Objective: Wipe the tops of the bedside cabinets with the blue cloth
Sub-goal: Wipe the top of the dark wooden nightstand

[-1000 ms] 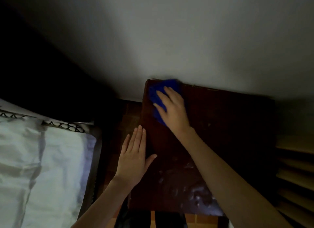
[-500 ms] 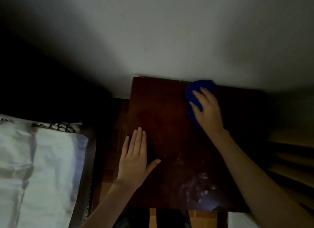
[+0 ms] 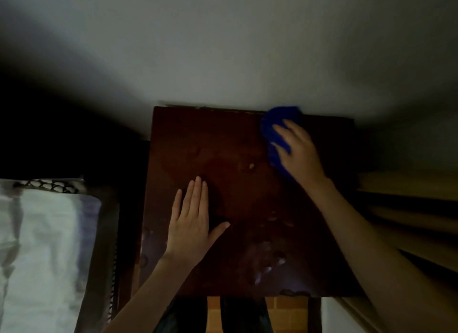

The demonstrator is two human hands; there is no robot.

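Dark cabinet top [image 3: 235, 146], crumpled blue cloth [image 3: 273, 124]

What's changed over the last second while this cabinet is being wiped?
The right hand slid the crumpled blue cloth rightward along the back edge of the dark brown wooden cabinet top, from its back left corner to past the middle. The left hand stayed flat on the top's left side.
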